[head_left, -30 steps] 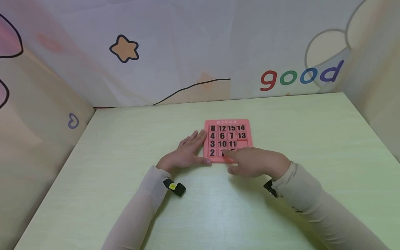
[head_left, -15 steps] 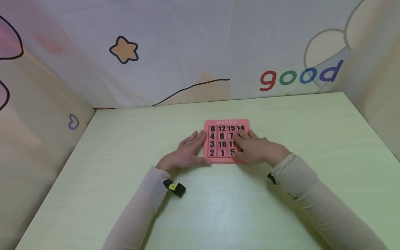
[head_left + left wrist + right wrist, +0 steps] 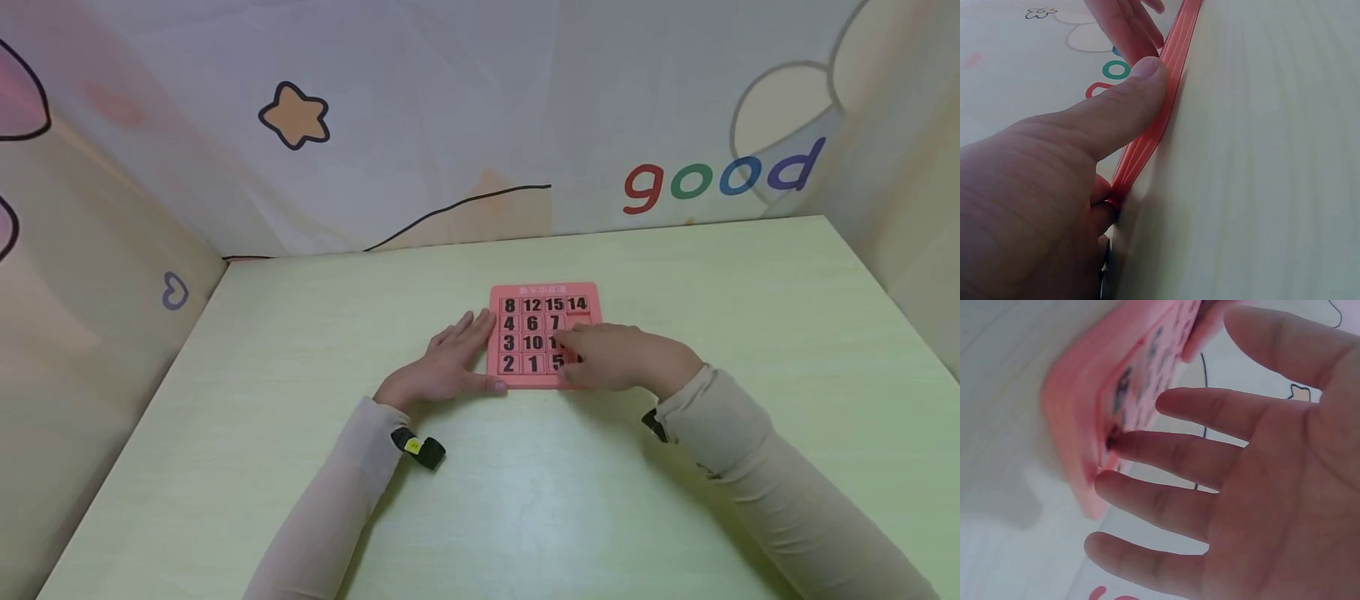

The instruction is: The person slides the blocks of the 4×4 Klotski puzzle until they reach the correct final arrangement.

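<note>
A pink number slide puzzle (image 3: 528, 382) lies flat on the table, its black-numbered tiles facing up. My left hand (image 3: 446, 367) braces its near left corner, fingers stretched along the left side and thumb on the near edge. In the left wrist view that thumb (image 3: 1125, 100) presses the puzzle's side wall (image 3: 1175, 78). Over the right columns is my right hand (image 3: 618, 358), hiding tiles there. The right wrist view shows its fingers extended and spread, the middle fingertip (image 3: 1125, 442) down at a tile. An open slot (image 3: 580, 320) shows below the 14 tile (image 3: 577, 304).
The pale wood-grain table (image 3: 480, 500) runs back to a fabric backdrop (image 3: 450, 125) printed with a star (image 3: 294, 116) and coloured letters (image 3: 723, 177). A black strap (image 3: 418, 450) sits at the left sleeve's cuff.
My right hand went from the bottom row up to the right column, then its fingers drew back toward me. The slot has shifted from the third row to the second. The left hand stayed put.
</note>
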Demonstrator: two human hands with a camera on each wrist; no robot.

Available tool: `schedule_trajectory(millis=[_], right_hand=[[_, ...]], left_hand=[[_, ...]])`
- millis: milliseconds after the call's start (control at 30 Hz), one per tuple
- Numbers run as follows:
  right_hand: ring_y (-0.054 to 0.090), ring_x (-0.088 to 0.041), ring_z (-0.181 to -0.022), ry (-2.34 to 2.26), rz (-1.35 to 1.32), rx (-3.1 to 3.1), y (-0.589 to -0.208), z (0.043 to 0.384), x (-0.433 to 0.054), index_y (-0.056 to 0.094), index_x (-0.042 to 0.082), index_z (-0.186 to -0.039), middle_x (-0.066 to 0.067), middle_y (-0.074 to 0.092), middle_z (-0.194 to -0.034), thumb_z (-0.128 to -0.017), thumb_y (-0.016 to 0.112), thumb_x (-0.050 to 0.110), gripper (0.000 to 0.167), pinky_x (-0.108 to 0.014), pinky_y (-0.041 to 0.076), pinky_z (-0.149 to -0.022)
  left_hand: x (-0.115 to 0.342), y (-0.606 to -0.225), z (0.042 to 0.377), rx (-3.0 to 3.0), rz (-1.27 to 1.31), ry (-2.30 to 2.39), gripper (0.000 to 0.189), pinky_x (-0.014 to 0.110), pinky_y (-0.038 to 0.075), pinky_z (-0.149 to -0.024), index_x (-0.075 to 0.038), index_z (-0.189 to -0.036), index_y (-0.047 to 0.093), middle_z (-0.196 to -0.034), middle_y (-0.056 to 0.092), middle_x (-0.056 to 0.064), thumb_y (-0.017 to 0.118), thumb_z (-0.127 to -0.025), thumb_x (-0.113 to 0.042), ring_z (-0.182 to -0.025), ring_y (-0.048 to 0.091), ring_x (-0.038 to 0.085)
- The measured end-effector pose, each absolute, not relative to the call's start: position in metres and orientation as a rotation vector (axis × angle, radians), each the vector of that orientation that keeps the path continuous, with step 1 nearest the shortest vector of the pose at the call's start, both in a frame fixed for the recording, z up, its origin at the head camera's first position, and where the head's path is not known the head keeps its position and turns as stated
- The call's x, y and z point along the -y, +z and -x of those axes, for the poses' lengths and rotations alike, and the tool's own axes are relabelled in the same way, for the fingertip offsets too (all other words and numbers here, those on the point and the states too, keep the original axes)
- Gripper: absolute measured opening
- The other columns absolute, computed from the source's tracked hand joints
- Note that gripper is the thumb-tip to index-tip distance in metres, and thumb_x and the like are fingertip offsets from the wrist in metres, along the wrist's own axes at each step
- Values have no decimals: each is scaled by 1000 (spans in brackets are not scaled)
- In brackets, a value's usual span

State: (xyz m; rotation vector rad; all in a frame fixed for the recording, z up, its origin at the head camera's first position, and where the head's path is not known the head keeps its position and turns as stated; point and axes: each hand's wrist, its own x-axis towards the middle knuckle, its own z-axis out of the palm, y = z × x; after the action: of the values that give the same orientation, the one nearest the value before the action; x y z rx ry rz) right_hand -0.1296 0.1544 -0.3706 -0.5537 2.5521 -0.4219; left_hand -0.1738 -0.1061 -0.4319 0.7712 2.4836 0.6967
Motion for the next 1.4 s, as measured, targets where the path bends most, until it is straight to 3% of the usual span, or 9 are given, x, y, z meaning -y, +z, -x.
schedule_trajectory(millis=[100,233,367,633,1000,1133,1200,1300,1400], right_hand=[[55,-24,-89,-434,593,-2558,-366,131,-153,45,-2,-150,-9,60,-97,-100,56,21,56,-40,43,-76],[57,-33,-115,-432,563,-2620,-366,136,-155,44,-1,-151,-20,60,-129,-101,54,21,56,-48,47,-94],[15,-48,-148,-442,468,-2678,-375,147,-161,33,1,-157,-26,20,-163,-103,54,27,64,-71,19,-112],[3,-52,-148,-477,404,-2678,-387,161,-170,23,2,-160,-24,9,-166,-103,55,35,73,-77,13,-108],[16,-51,-147,-444,386,-2599,-386,160,-167,27,-1,-158,-27,14,-164,-104,55,36,71,-71,17,-112],[53,-39,-117,-420,437,-2603,-380,157,-165,54,1,-139,-28,47,-144,-102,59,31,48,-54,44,-97],[56,-29,-95,-402,460,-2605,-378,157,-164,61,5,-124,-20,60,-117,-101,60,30,34,-44,45,-80],[54,-23,-81,-385,468,-2600,-375,155,-162,62,6,-118,-9,53,-88,-101,60,29,28,-38,42,-71],[54,-25,-85,-386,472,-2610,-374,155,-162,62,5,-121,-10,55,-90,-101,61,28,31,-39,43,-72]], left_hand=[[107,-432,174,-2486,-777,702,108,41,-8,-121,-23,-163,-1,-168,-6,-9,70,-89,-57,-151,-16,12],[107,-431,175,-2484,-779,700,109,40,-8,-120,-23,-163,-1,-167,-7,-9,70,-89,-58,-151,-16,12],[107,-431,175,-2479,-772,708,109,40,-8,-120,-23,-163,-1,-167,-7,-9,71,-89,-57,-151,-16,11],[107,-430,175,-2483,-781,698,108,41,-8,-121,-23,-163,-1,-168,-7,-8,71,-89,-56,-151,-16,12],[106,-430,174,-2491,-776,673,108,38,-8,-120,-22,-163,-1,-167,-7,-9,70,-89,-57,-151,-16,12],[106,-430,175,-2489,-790,679,109,39,-7,-121,-21,-163,-1,-167,-7,-8,70,-89,-57,-151,-16,13],[107,-430,175,-2487,-793,682,109,40,-7,-121,-21,-163,-1,-167,-7,-8,69,-89,-57,-151,-16,13],[107,-430,174,-2484,-792,687,108,40,-7,-121,-22,-163,-2,-167,-7,-8,69,-90,-57,-151,-16,13],[106,-430,174,-2482,-793,687,108,39,-7,-121,-22,-163,-1,-168,-6,-8,69,-90,-57,-152,-15,13]])
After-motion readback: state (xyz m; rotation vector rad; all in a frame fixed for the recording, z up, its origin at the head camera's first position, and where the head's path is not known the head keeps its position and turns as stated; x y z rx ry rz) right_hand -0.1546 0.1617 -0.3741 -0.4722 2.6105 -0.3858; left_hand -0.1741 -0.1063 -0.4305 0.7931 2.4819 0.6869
